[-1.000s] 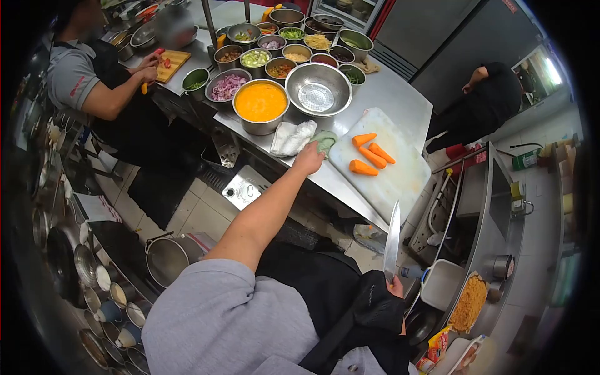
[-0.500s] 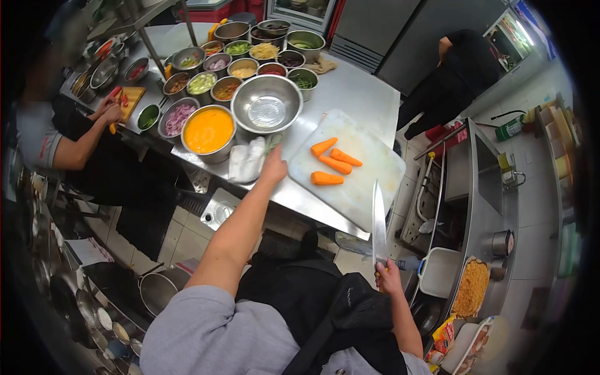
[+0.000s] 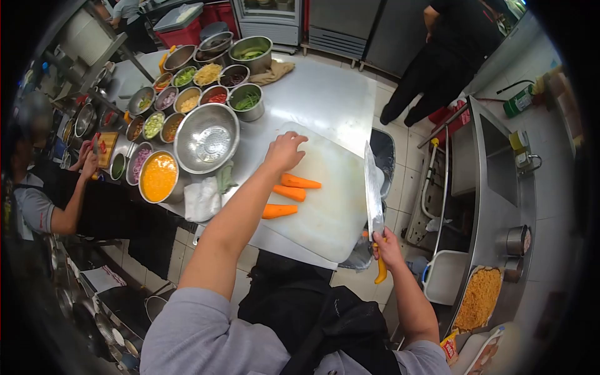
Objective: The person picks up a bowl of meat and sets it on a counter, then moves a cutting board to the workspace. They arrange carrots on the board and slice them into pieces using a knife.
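Three peeled carrots (image 3: 292, 194) lie on a white cutting board (image 3: 331, 206) on the steel table (image 3: 325, 94). My left hand (image 3: 284, 150) hovers over the board's far left part, fingers apart, just beyond the carrots and holding nothing. My right hand (image 3: 387, 247) grips the yellow handle of a large knife (image 3: 373, 190), whose blade points away from me over the board's right edge.
An empty steel bowl (image 3: 207, 137), a bowl of orange liquid (image 3: 158, 177), a white cloth (image 3: 202, 199) and several small tubs of chopped ingredients (image 3: 187, 87) stand left of the board. A co-worker (image 3: 56, 187) cuts at the left. Another person (image 3: 437, 50) stands behind; a sink (image 3: 494, 169) is on the right.
My left hand left the cloth beside the bowls and moved right over the cutting board. My right hand brought the knife up and forward to the board's right edge.
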Action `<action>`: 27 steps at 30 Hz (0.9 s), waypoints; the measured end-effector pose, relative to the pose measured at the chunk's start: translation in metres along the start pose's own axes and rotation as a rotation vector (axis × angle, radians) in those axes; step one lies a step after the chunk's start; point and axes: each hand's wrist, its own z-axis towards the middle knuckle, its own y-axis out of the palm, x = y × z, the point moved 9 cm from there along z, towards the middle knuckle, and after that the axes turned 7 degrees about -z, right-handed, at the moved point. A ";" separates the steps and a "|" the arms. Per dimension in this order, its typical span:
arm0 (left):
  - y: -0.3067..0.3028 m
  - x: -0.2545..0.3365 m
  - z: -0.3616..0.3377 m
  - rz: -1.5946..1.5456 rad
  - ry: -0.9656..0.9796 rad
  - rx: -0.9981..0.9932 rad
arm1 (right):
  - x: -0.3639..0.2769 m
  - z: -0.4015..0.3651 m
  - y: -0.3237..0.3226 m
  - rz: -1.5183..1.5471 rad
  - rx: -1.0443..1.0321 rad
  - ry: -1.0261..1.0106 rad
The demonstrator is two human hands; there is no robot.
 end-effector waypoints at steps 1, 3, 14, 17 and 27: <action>0.008 0.010 0.014 -0.008 0.003 -0.011 | 0.003 -0.003 -0.010 -0.001 0.008 0.010; 0.029 0.024 0.041 0.162 -0.038 -0.100 | 0.007 -0.012 -0.026 -0.040 -0.027 0.023; 0.070 0.023 0.049 0.250 -0.189 -0.263 | 0.101 -0.095 -0.097 -0.038 0.105 0.197; 0.069 0.019 0.021 0.246 -0.196 -0.254 | 0.111 -0.102 -0.101 -0.056 0.072 0.149; 0.017 -0.014 -0.055 -0.024 -0.031 0.148 | 0.078 -0.098 -0.088 -0.143 0.086 0.021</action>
